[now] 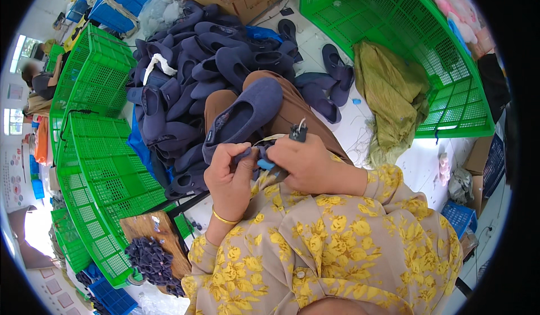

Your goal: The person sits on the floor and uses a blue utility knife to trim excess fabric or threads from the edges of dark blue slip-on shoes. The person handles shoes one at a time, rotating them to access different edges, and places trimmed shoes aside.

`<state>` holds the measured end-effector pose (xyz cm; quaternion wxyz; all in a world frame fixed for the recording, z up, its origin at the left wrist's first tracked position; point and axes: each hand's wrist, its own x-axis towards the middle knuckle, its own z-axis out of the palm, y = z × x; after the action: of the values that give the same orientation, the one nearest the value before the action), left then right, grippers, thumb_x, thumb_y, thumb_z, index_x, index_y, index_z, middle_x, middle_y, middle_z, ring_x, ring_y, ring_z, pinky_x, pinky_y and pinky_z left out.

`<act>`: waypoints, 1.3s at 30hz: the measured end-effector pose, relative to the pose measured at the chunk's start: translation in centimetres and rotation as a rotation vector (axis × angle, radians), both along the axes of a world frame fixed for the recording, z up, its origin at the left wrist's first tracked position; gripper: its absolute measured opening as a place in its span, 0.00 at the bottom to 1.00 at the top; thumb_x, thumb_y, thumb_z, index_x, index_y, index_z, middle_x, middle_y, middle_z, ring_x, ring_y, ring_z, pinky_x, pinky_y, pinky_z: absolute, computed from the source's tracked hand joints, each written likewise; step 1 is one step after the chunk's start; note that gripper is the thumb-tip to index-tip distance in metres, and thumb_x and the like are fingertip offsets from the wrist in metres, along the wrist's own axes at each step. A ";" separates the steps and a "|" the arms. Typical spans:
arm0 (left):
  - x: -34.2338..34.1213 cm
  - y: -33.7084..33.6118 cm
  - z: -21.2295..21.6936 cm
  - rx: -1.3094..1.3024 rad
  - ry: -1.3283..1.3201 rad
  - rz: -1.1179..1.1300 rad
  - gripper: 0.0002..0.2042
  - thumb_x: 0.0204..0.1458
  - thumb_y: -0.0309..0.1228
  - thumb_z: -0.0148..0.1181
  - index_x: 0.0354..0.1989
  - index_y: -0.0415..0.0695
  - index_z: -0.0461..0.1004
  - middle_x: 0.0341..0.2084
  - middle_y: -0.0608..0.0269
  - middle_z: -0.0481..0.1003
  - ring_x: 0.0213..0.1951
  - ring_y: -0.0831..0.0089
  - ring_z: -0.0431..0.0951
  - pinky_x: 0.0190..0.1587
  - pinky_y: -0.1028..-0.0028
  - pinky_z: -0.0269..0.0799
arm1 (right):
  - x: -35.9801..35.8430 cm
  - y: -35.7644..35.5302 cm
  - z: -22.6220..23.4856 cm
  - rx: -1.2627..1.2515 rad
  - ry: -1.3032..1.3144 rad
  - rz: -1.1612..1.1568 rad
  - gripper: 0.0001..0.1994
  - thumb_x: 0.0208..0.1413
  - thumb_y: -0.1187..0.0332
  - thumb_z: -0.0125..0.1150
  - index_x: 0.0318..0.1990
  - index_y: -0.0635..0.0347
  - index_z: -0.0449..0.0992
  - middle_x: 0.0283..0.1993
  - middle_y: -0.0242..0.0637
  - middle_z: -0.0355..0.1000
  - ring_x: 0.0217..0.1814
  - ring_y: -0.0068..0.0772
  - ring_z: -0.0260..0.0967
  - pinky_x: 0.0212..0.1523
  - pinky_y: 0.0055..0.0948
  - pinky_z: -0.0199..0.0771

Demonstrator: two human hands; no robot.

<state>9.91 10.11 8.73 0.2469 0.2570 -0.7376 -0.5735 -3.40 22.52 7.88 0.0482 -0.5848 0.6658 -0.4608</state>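
A dark blue slipper (253,104) rests on my brown-trousered knees, its opening facing up. Just below it my left hand (228,177) pinches a small piece of dark blue fabric (241,156) between thumb and fingers. My right hand (315,166) is closed around a dark tool (298,133) whose black end sticks out above the fist. A blue part shows at the fist's lower left; the grip hides the tool's kind. Pale thread (264,140) runs between the two hands. Beyond my knees lies a big heap of similar slippers (185,62).
Green plastic crates (107,140) stand along my left, another crate (394,11) at the far right. Small dark blue fabric pieces (149,259) lie beside a wooden board (147,225). Loose slippers (332,84) and an olive cloth (388,90) lie right; a cardboard box (247,3) stands behind.
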 end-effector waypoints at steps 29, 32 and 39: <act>1.5 -4.7 -1.0 0.070 0.237 -0.575 0.10 0.34 0.10 0.63 0.26 0.38 0.77 0.37 0.49 0.80 0.40 0.60 0.81 0.45 0.70 0.77 | -4.2 1.4 1.9 0.248 -0.365 0.433 0.21 0.39 0.81 0.58 0.45 0.56 0.77 0.35 0.39 0.76 0.37 0.45 0.74 0.35 0.36 0.73; 1.5 -4.8 -1.1 0.099 0.226 -0.593 0.09 0.33 0.10 0.63 0.23 0.38 0.77 0.37 0.48 0.80 0.40 0.59 0.82 0.45 0.69 0.77 | -4.1 1.5 2.3 0.254 -0.355 0.447 0.19 0.41 0.80 0.58 0.44 0.57 0.77 0.36 0.40 0.76 0.38 0.47 0.74 0.37 0.39 0.74; 1.4 -4.8 -1.0 0.125 0.205 -0.603 0.09 0.34 0.11 0.63 0.23 0.37 0.78 0.37 0.48 0.80 0.40 0.59 0.82 0.44 0.69 0.78 | -4.1 1.6 2.1 0.216 -0.316 0.454 0.19 0.40 0.79 0.59 0.45 0.59 0.77 0.36 0.41 0.76 0.39 0.47 0.75 0.38 0.39 0.75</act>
<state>11.33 5.34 7.72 0.1227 -0.0176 -0.7153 -0.6877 -7.48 24.09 10.00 0.3152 -0.6312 0.5474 -0.4501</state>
